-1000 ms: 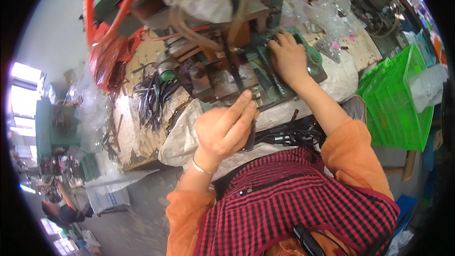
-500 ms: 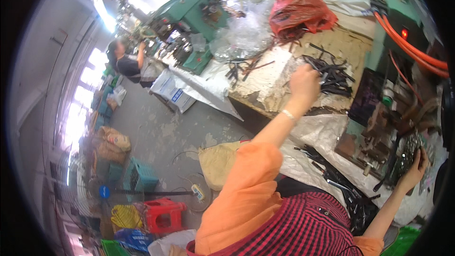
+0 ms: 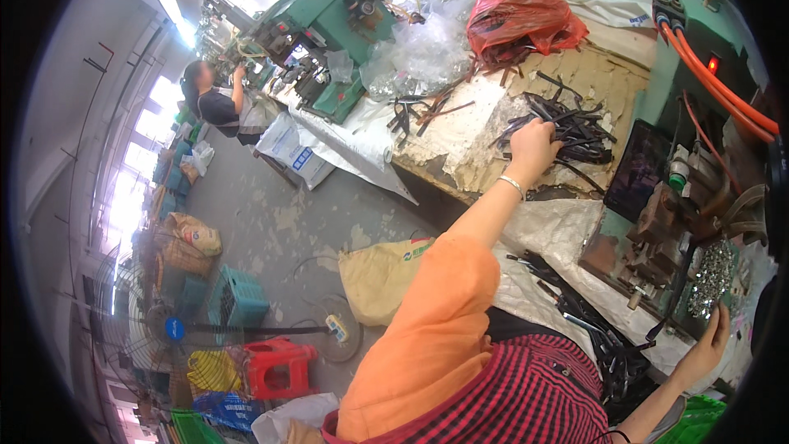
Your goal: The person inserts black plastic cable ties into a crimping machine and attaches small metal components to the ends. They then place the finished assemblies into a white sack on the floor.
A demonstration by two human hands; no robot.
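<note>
My left hand [image 3: 532, 146] reaches out to a heap of dark, long metal pieces [image 3: 579, 125] on a worn, chipped workbench [image 3: 468, 136]. Its fingers curl down into the near side of the heap and close on some pieces. A thin bracelet sits on that wrist. My right hand [image 3: 710, 344] is low at the right edge, fingers apart and holding nothing, beside a bench machine [image 3: 657, 226]. A pile of small shiny metal parts [image 3: 713, 273] lies just above it. More dark pieces [image 3: 592, 333] lie on the white sacking by my lap.
A red plastic bag [image 3: 522, 4] and clear plastic bags [image 3: 415, 45] sit at the bench's far end. Orange cables [image 3: 713, 74] run down the green machine housing at right. Another person [image 3: 209, 100] works at a far green machine [image 3: 320, 8]. On the floor are a tan sack [image 3: 376, 278], a red stool [image 3: 275, 366], a fan [image 3: 168, 329] and a blue crate [image 3: 238, 300].
The view has swung left from the machine to the bench. My left hand went from near my chest out to the heap and has sunk into it; my right hand stays by the machine.
</note>
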